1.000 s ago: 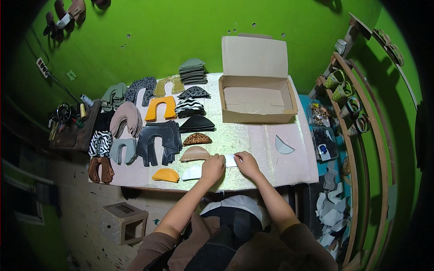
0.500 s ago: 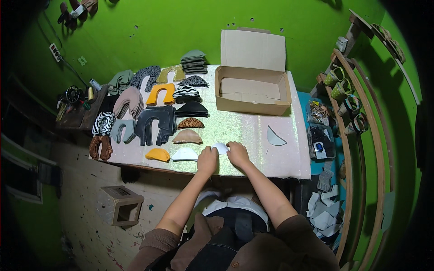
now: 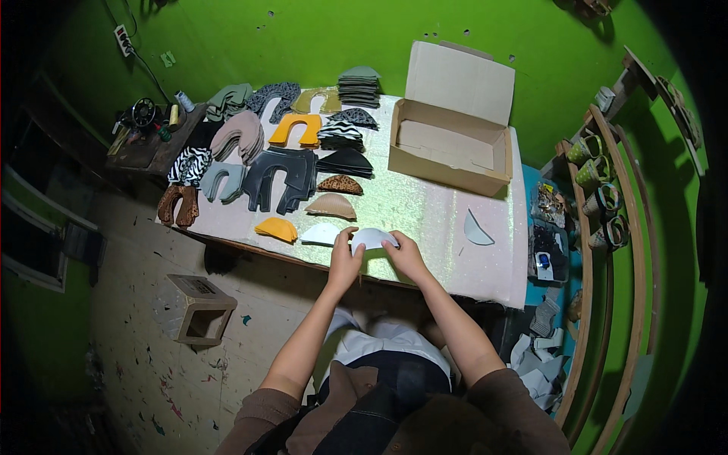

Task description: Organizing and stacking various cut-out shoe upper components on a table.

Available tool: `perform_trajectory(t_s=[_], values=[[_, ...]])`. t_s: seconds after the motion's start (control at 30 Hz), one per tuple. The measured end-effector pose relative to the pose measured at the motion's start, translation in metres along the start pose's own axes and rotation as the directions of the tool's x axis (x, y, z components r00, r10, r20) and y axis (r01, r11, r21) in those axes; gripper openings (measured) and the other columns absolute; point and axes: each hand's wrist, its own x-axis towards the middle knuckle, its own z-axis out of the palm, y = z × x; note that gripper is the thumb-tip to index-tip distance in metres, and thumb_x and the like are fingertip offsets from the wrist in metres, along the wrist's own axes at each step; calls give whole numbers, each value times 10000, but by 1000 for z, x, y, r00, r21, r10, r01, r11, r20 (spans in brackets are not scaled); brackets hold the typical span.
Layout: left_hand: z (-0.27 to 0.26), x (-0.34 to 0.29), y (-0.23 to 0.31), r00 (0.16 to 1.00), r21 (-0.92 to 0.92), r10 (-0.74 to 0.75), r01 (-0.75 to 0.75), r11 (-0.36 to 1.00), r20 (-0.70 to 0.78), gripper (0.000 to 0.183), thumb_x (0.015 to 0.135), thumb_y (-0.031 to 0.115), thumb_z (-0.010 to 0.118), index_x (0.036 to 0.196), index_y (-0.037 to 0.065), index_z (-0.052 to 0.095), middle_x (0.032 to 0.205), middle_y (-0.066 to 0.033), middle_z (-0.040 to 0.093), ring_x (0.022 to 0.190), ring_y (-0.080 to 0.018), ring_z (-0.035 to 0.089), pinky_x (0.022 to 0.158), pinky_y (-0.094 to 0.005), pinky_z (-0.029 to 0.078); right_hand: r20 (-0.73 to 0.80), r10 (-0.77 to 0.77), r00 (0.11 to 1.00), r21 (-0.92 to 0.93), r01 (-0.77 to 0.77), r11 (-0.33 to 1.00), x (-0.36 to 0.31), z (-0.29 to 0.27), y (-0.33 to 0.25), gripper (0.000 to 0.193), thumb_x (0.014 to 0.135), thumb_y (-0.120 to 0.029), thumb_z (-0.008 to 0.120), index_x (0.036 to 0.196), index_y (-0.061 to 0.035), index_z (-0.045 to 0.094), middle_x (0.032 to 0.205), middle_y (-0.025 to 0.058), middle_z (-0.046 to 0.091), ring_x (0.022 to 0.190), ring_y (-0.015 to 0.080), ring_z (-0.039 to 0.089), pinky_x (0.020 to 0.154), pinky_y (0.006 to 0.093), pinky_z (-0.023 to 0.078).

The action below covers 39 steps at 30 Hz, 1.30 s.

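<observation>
Between my two hands a white half-moon piece (image 3: 374,238), its curved edge facing away from me, is held by its ends over the table's front edge. My left hand (image 3: 346,262) grips the left end, thumb toward the middle. The right end is pinched in my right hand (image 3: 409,257). Just left of my left hand lies another white half-moon piece or stack (image 3: 319,233), with a yellow stack (image 3: 277,229) beyond it. Behind these sit a tan stack (image 3: 331,205) and a leopard-print stack (image 3: 340,184). A single pale half-moon piece (image 3: 478,228) lies farther right.
An opened cardboard box (image 3: 449,179) stands at the table's back right. Stacks of arch-shaped pieces (image 3: 280,179) cover the left side. A wooden rack (image 3: 582,208) with sandals borders the right. A small wooden stool (image 3: 199,311) stands on the floor at left.
My hands have brought the white half-moon piece up off the tabletop, and more of it shows between them. The whole view has shifted, with the table appearing turned and farther right.
</observation>
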Motion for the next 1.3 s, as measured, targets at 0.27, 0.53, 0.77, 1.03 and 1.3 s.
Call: perform_trajectory(t_s=[0.27, 0.53, 0.77, 1.03, 1.3], values=[[-57, 32, -31, 988, -64, -91, 99, 993, 123, 255, 868, 71, 552, 1113, 12, 590, 1038, -188, 618, 978, -308, 608, 835, -337, 465, 28, -51, 998, -12, 51, 999, 21, 38, -21, 249, 856, -140, 548, 1089, -57, 581, 763, 119, 621, 682, 227, 605, 658, 329, 477], [-87, 66, -70, 970, 29, 19, -27, 999, 243, 258, 815, 83, 600, 1059, 1, 597, 987, -184, 618, 882, -323, 599, 764, -349, 465, -46, -28, 999, -191, 19, 981, 56, 73, -35, 221, 851, -122, 532, 1042, -43, 611, 778, 139, 627, 683, 244, 602, 664, 334, 475], [-105, 69, -81, 910, 76, 63, -103, 992, 410, 223, 810, 98, 598, 998, -22, 603, 918, -198, 594, 878, -385, 565, 797, -409, 451, -52, -97, 994, -438, 64, 897, 45, 89, -43, 211, 809, -111, 534, 990, -34, 610, 897, 166, 643, 844, 324, 610, 753, 411, 477], [-117, 80, -78, 730, 192, 316, -520, 833, 606, 623, 696, 329, 730, 1212, 62, 505, 1126, -126, 521, 1027, -311, 514, 854, -392, 431, -170, -120, 978, -579, -1, 815, 27, 108, -45, 257, 828, -199, 576, 1013, -26, 622, 950, 140, 572, 900, 313, 530, 800, 399, 448], [-103, 74, -89, 742, 212, 294, -504, 837, 603, 624, 691, 265, 734, 1215, 36, 485, 1122, -130, 525, 999, -309, 525, 828, -391, 437, -341, -40, 939, -514, -150, 845, 16, 137, -43, 365, 843, -188, 553, 1121, 47, 582, 1072, 186, 526, 1021, 336, 469, 882, 402, 408]])
